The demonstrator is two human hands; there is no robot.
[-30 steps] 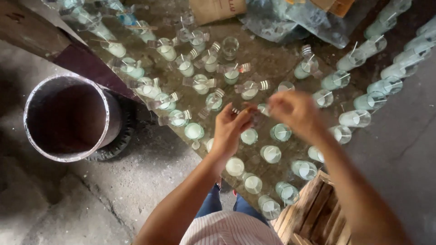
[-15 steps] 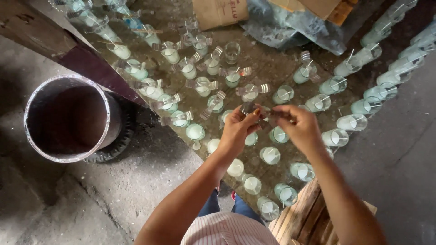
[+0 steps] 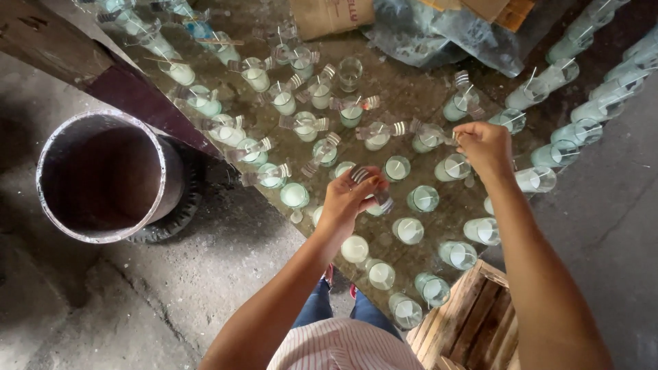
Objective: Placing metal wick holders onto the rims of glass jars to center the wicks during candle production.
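— From the head view, what are the hands doing?

— The left hand (image 3: 349,199) is over the middle of the surface (image 3: 404,89), its fingers (image 3: 367,179) curled closed around a small bundle of flat metal wick holders (image 3: 373,188). The ends stick out past the knuckles.

— And the other one?

— The right hand (image 3: 483,144) is farther off and to the right, fingers pinched together above a wax-filled glass (image 3: 454,166). Something thin seems to sit between the fingertips, but it is too small to tell what.

— What lies around them?

— Rows of glasses with pale wax cover the surface. The far ones, such as a glass with a clip (image 3: 351,113), carry metal holders laid across their rims with wicks standing up. The near ones, like a plain filled glass (image 3: 354,249) just beside the left wrist, have bare rims.

— Anything off the surface?

— A large round drum (image 3: 103,178) stands on the concrete floor (image 3: 171,294) at the left. A wooden crate (image 3: 473,325) sits near right, under the right forearm. Far off lie a cardboard box (image 3: 332,17) and crumpled plastic sheeting (image 3: 439,34).
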